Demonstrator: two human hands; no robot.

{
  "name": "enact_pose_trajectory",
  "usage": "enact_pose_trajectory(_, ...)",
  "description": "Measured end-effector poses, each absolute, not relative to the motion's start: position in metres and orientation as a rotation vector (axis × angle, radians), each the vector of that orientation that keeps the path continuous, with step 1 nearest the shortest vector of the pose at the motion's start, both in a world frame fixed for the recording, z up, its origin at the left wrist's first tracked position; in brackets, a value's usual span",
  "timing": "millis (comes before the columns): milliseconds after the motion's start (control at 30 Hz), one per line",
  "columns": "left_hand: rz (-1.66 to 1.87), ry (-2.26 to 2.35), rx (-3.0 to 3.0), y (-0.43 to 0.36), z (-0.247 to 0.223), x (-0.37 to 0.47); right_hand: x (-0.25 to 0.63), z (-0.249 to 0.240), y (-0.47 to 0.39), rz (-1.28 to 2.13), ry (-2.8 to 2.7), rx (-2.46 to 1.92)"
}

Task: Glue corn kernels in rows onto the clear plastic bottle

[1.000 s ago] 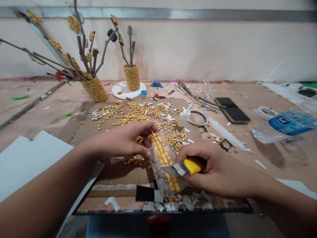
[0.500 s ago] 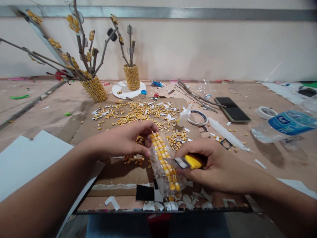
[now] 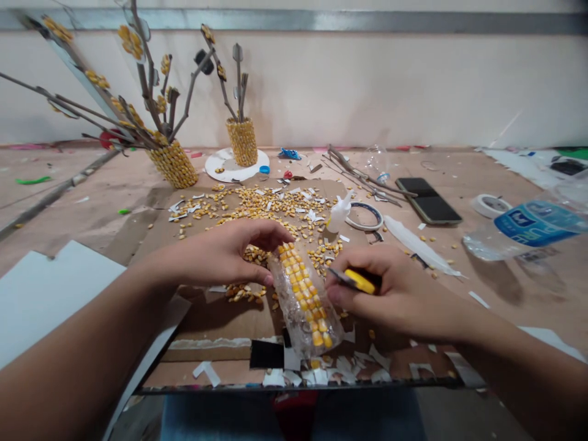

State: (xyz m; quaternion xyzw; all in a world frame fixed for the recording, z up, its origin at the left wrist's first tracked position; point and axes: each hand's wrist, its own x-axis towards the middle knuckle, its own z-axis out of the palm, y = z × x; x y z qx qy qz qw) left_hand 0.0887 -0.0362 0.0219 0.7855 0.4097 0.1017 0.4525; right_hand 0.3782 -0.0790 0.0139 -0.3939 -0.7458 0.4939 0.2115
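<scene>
My left hand (image 3: 225, 251) grips the upper end of a clear plastic cylinder (image 3: 291, 321), thumb on its near side. Rows of yellow corn kernels (image 3: 304, 288) run along the top of the cylinder, which lies tilted near the table's front edge. In my right hand (image 3: 395, 288) is a yellow utility knife (image 3: 361, 281), its blade pointing left, just right of the kernel rows and apart from them. Loose corn kernels (image 3: 257, 205) are spread on the cardboard (image 3: 206, 321) behind my hands. A white glue bottle (image 3: 340, 213) stands among them.
Two kernel-covered pots (image 3: 172, 164) with branches stand at the back left, one on a white disc (image 3: 215, 166). To the right are a tape roll (image 3: 364, 215), a phone (image 3: 428, 200) and a lying water bottle (image 3: 523, 225). Paper scraps (image 3: 340, 370) litter the front edge.
The knife has lifted off the kernel rows and turned, its blade now to their right. The plastic cylinder has shifted slightly up and left in my left hand.
</scene>
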Motion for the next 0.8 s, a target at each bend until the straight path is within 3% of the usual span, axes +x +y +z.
enact_pose_trajectory(267, 0.703, 0.964, 2.333, -0.071, 0.074, 0.099, 0.378, 0.004, -0.066, 1.364, -1.843, -1.231)
enact_pose_trajectory(367, 0.385, 0.757, 2.610, -0.118, 0.079, 0.127, 0.378, 0.005, -0.064, 1.386, -1.799, -1.170)
enact_pose_trajectory(533, -0.038, 0.659, 3.107, -0.177, 0.044, 0.168, 0.381, 0.003, -0.061, 1.343, -1.775, -1.076)
enact_pose_trajectory(667, -0.418, 0.558, 3.193, -0.175, 0.039, 0.179, 0.381, 0.002, -0.060, 1.273, -1.811, -1.015)
enact_pose_trajectory(800, -0.549, 0.411, 3.230, -0.164, 0.045, 0.181, 0.380, 0.002, -0.060, 1.254, -1.808, -0.975)
